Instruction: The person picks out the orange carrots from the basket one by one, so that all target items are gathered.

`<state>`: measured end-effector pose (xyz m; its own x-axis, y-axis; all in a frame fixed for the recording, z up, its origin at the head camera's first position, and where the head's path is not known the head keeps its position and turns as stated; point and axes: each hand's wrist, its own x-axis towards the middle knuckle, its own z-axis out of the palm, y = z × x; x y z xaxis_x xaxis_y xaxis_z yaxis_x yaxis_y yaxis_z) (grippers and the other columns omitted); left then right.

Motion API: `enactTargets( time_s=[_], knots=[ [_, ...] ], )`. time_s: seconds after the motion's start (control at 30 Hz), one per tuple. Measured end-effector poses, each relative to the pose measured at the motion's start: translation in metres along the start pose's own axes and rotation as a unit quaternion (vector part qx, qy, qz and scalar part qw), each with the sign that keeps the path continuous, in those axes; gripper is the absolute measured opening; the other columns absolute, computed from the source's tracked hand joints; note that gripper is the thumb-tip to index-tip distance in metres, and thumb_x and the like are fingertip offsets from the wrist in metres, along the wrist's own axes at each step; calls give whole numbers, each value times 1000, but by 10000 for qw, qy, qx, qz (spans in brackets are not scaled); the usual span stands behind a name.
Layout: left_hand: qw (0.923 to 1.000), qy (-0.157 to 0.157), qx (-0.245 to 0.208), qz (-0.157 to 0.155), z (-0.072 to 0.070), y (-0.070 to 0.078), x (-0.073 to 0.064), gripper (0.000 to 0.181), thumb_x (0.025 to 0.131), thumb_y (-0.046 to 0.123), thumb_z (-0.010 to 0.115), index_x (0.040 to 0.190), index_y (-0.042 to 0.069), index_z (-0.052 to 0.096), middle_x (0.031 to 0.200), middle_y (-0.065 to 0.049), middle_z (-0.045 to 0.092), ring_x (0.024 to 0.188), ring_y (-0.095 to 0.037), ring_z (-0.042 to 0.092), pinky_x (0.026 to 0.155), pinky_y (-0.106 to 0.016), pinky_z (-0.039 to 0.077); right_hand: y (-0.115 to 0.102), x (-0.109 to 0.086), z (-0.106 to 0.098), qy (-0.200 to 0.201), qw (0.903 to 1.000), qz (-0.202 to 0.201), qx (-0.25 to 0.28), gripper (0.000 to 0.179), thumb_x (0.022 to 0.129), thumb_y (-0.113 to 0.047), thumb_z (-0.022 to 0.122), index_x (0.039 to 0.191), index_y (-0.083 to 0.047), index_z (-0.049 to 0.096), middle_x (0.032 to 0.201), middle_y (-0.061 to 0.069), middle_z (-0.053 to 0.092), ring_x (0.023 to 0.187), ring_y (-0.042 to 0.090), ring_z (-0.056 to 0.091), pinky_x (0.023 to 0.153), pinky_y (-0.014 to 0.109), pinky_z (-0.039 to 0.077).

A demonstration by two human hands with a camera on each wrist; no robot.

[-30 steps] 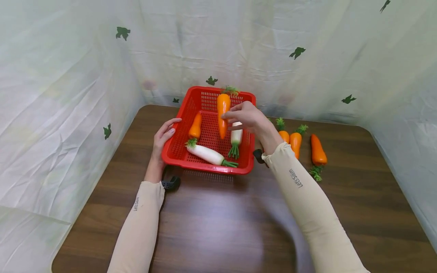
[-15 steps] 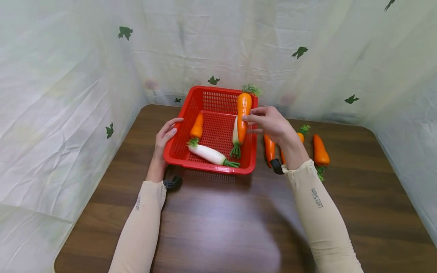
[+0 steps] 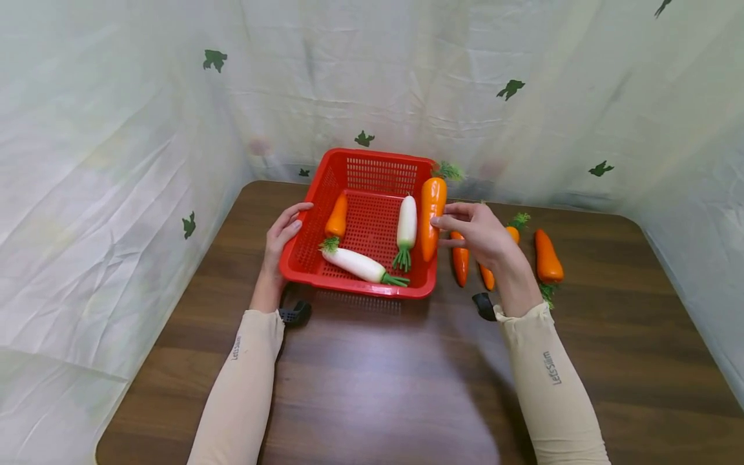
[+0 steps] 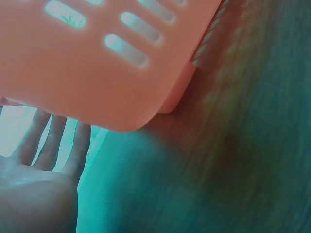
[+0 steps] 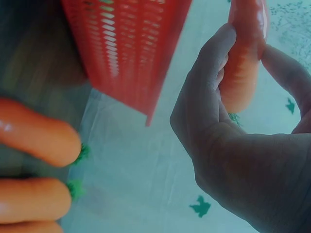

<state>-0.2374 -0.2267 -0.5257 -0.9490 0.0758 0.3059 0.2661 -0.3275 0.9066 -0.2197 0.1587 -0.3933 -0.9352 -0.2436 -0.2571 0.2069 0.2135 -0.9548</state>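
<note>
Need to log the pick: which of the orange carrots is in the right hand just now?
The large carrot held upright over the red basket's right rim, pinched by the right hand. The others lie flat: one inside the basket, three on the table.

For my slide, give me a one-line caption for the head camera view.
Right hand pinches a large carrot over the red basket's right edge; left hand rests on its left rim.

basket (image 3: pixel 302 258) sits 12 o'clock on the table (image 3: pixel 378 387) | radishes (image 3: pixel 356 263) plus a small carrot (image 3: pixel 336 216) inside | big carrot (image 3: pixel 431 216) over its 3 o'clock rim | loose carrots (image 3: pixel 546 257) further out at 3 | left hand (image 3: pixel 279 236) at 9
</note>
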Motion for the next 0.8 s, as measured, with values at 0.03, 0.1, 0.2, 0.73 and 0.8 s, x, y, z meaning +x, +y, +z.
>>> enactTargets(
  time_s=[0.03,0.1,0.2,0.73,0.8],
  knots=[
    [10000,-1,-10,-1,0,0,0,44,105,17,49,147,6,57,147,-20,53,126,-34,55,101,-31,57,2,-1,-1,18,10000,33,-35,54,103,-23,69,145,5,51,129,13,60,108,21,66,102,48,58],
    [10000,0,-26,-4,0,0,0,44,105,17,49,147,6,57,148,-20,52,126,-34,55,101,-31,57,4,-3,-4,70,9999,96,-115,56,103,-24,69,146,5,50,131,15,59,109,22,66,100,45,59],
    [10000,5,-40,-3,0,0,0,44,106,17,48,147,6,56,147,-20,52,126,-34,55,101,-31,57,8,-5,-10,98,9996,153,-219,59,103,-26,69,149,3,48,137,18,57,112,25,66,99,42,60],
    [10000,11,38,56,0,-1,0,44,106,18,48,147,6,56,149,-20,53,127,-35,54,102,-32,57,44,-22,-78,273,9976,336,-538,69,105,-29,66,156,7,38,147,18,47,100,5,70,102,41,58],
    [10000,-1,28,73,0,-1,0,44,106,18,48,147,6,56,148,-20,53,126,-35,54,102,-32,57,49,-24,-85,291,9971,388,-581,71,105,-29,65,157,8,34,150,21,44,99,4,70,103,43,56]
  ],
)
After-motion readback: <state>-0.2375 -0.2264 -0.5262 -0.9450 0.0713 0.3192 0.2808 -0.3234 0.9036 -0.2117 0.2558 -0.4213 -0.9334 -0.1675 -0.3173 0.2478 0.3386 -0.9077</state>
